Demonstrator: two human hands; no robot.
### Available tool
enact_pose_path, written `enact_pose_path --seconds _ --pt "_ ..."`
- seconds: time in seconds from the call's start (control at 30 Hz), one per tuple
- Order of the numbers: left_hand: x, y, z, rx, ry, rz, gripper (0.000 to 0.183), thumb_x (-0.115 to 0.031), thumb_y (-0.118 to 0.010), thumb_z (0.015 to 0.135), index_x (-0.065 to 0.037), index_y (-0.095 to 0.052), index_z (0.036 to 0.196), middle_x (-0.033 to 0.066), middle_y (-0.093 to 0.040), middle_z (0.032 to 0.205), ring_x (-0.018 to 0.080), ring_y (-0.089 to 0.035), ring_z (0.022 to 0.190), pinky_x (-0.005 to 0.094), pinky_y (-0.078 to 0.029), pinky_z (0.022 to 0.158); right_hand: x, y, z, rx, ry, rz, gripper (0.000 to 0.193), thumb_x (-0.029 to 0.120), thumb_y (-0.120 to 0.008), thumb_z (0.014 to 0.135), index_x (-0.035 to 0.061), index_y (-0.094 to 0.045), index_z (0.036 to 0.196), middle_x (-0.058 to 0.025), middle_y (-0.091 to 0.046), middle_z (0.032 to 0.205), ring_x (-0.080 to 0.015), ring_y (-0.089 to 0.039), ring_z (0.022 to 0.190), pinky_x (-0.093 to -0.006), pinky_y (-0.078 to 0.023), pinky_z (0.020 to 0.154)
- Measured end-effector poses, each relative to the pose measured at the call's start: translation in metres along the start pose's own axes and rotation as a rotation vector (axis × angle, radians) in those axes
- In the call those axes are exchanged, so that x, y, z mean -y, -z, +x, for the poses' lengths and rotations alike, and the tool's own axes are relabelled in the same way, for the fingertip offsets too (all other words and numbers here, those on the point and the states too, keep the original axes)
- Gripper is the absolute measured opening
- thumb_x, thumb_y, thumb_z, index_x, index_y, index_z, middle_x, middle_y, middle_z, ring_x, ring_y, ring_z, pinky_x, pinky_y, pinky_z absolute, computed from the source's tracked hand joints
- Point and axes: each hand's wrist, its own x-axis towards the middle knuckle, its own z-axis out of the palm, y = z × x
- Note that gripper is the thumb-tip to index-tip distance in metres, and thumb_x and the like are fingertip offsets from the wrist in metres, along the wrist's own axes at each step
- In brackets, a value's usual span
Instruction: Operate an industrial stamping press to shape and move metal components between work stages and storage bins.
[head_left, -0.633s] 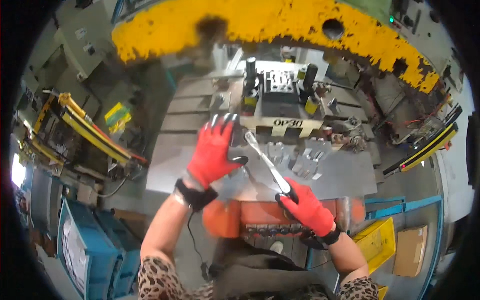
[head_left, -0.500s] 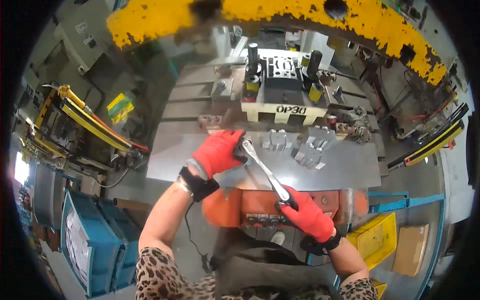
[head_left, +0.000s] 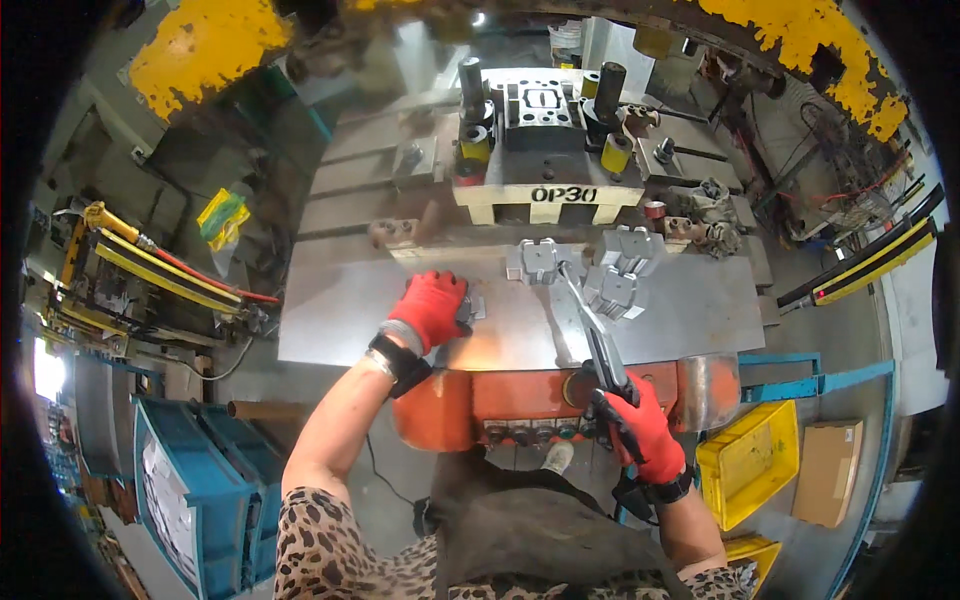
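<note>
My left hand [head_left: 431,310], in a red glove, is closed round a small grey metal part [head_left: 478,306] on the left half of the steel plate [head_left: 340,312]. Fingers hide most of that part. My right hand [head_left: 645,432], also gloved in red, grips the dark handle of a long silver tool that looks like tongs [head_left: 594,325]. Its narrow tip points away from me, close to a folded metal part [head_left: 538,262]; whether they touch I cannot tell. Two similar parts, one nearer [head_left: 613,290] and one farther [head_left: 630,250], sit to the right.
Beyond the plate stands a die set [head_left: 548,195] with dark posts and yellow collars. An orange control box [head_left: 520,398] with buttons lies along the near edge. Yellow bins [head_left: 750,465] are at the right, blue crates [head_left: 190,470] at the left. A chipped yellow beam [head_left: 215,55] hangs overhead.
The tool's tip has come away from my left hand and swung right and away from me. My left hand has moved left and lower, with the metal part now showing beside it.
</note>
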Motion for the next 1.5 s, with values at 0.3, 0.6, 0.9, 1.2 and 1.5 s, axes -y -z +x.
enact_pose_path --seconds 0.3,0.6,0.9,1.2,1.5 --pt "-0.009 0.001 -0.008 -0.162 -0.032 0.003 0.070 -0.039 -0.083 0.064 -0.006 -0.058 0.121 0.0159 -0.058 0.120 0.0361 -0.055 0.112 0.0475 -0.044 0.097 -0.006 0.002 0.041 -0.276 0.159 -0.666 0.050 0.024 -0.063 0.091 -0.0016 -0.053 0.132 -0.0228 -0.067 0.105 -0.0391 -0.063 0.095 -0.0444 -0.050 0.085" --pt "-0.010 0.034 -0.036 -0.408 -0.072 -0.147 0.074 -0.033 -0.083 0.067 -0.004 -0.054 0.129 0.0164 -0.056 0.129 0.0362 -0.052 0.119 0.0471 -0.041 0.101 0.011 0.004 0.039 -0.227 0.087 -0.502 0.042 0.024 -0.065 0.093 0.0014 -0.059 0.127 -0.0138 -0.067 0.097 -0.0240 -0.062 0.087 -0.0362 -0.051 0.078" --pt "-0.024 0.035 -0.064 -0.402 0.016 -0.308 0.080 -0.029 -0.084 0.069 -0.004 -0.051 0.137 0.0180 -0.052 0.136 0.0384 -0.048 0.125 0.0470 -0.037 0.107 0.086 0.025 0.124 -0.356 0.522 -0.399 0.024 0.020 -0.064 0.093 -0.0007 -0.063 0.104 -0.0095 -0.064 0.074 -0.0207 -0.063 0.070 -0.0355 -0.051 0.067" --pt "-0.014 0.019 -0.089 -0.492 0.061 -0.392 0.074 -0.028 -0.083 0.070 -0.006 -0.053 0.134 0.0160 -0.055 0.132 0.0376 -0.051 0.122 0.0470 -0.038 0.106 0.135 0.030 0.211 -0.309 0.243 -0.430 0.027 0.025 -0.063 0.091 -0.0016 -0.063 0.094 -0.0099 -0.062 0.078 -0.0197 -0.055 0.073 -0.0368 -0.047 0.068" --pt "-0.016 0.012 -0.088 -0.468 0.075 -0.396 0.073 -0.026 -0.083 0.069 -0.007 -0.054 0.134 0.0156 -0.056 0.131 0.0376 -0.051 0.122 0.0453 -0.040 0.105 0.147 0.019 0.213 -0.331 0.092 -0.696 0.032 0.025 -0.058 0.091 -0.0037 -0.061 0.104 -0.0183 -0.070 0.088 -0.0316 -0.072 0.071 -0.0429 -0.055 0.052"
